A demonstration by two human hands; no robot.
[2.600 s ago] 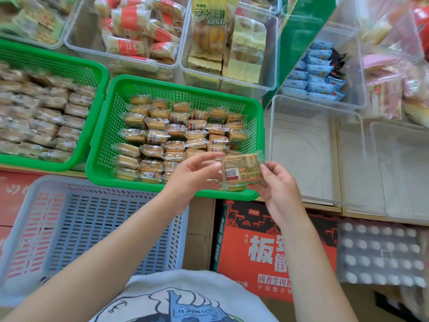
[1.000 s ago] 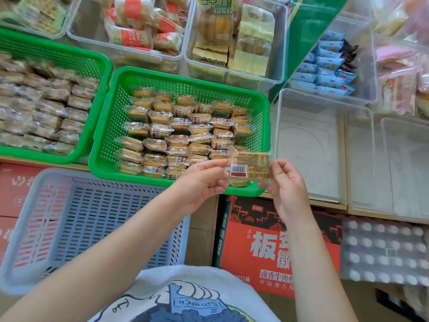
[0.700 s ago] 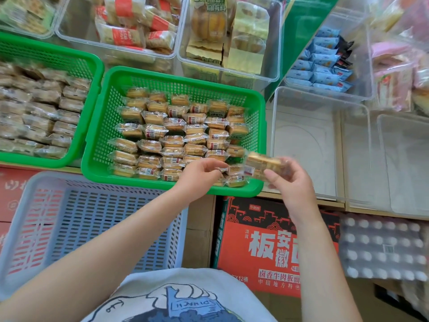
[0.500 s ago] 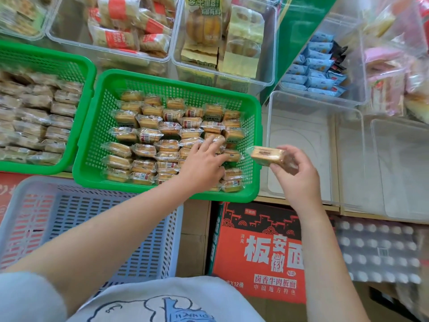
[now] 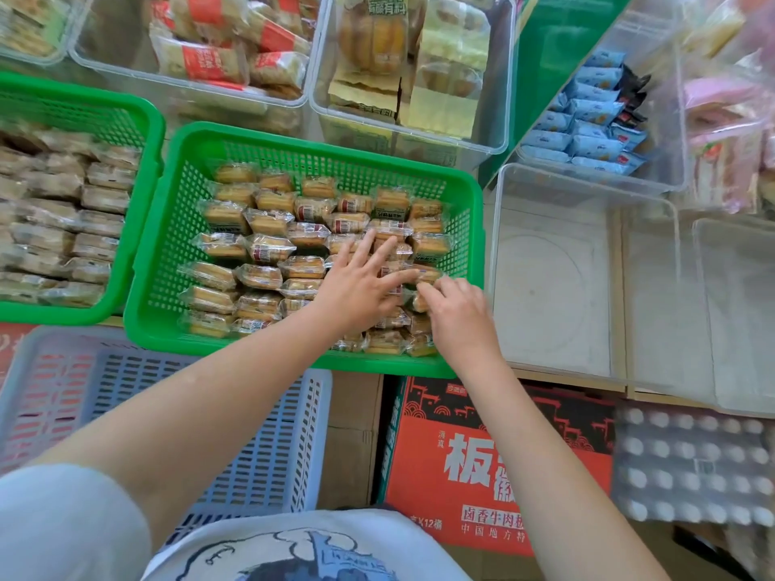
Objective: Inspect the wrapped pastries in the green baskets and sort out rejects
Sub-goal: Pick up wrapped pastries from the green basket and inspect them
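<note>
Fingertips of the right hand pinch a wrapped pastry now lowered among the rows at the right of the middle green basket, while the left hand lies flat and released on neighbouring packs. Half a second ago that pastry hung outside the rim, so it probably passed inspection. Below, lower left, waits a blue-grey crate; clear bins stand right.

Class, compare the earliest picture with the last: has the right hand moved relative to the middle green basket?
Yes. The right hand has gone from the basket's near rim forward over the pastries inside.
</note>
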